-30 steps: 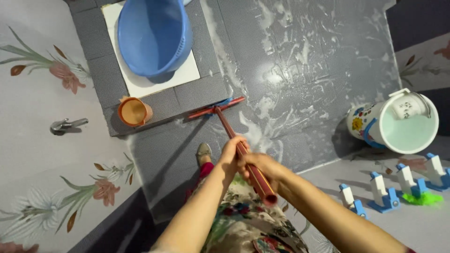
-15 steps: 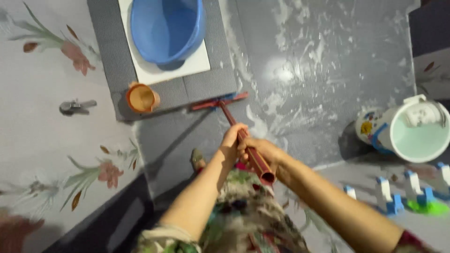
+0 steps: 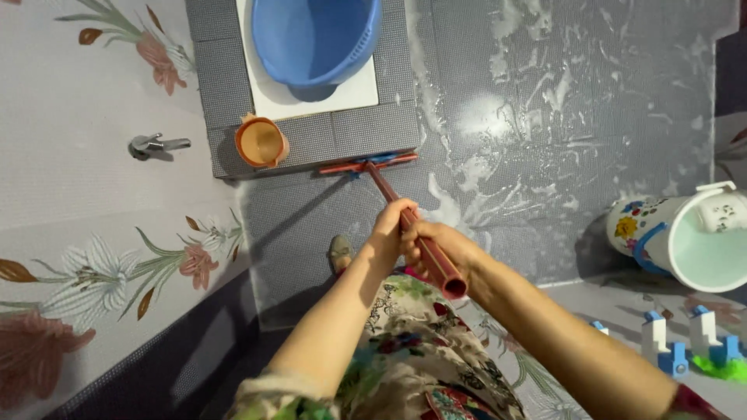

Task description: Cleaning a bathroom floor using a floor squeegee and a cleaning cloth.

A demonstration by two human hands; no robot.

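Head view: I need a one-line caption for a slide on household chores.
Both hands, left hand ahead of right hand, grip a red floor wiper on a wet, soapy grey floor beside a blue tub.

A home bathroom is shown. Soapy grey floor tiles (image 3: 545,117) are seen beyond the fingers (image 3: 393,214), a wall tap (image 3: 156,145) and flowered wall tiles (image 3: 93,233) to their left.

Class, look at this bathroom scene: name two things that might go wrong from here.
The grey floor is streaked with soapy foam, so the person's foot might slip. The wiper head lies against the raised step beside the orange mug; both hands grip the handle, so a sideways push could tip it.
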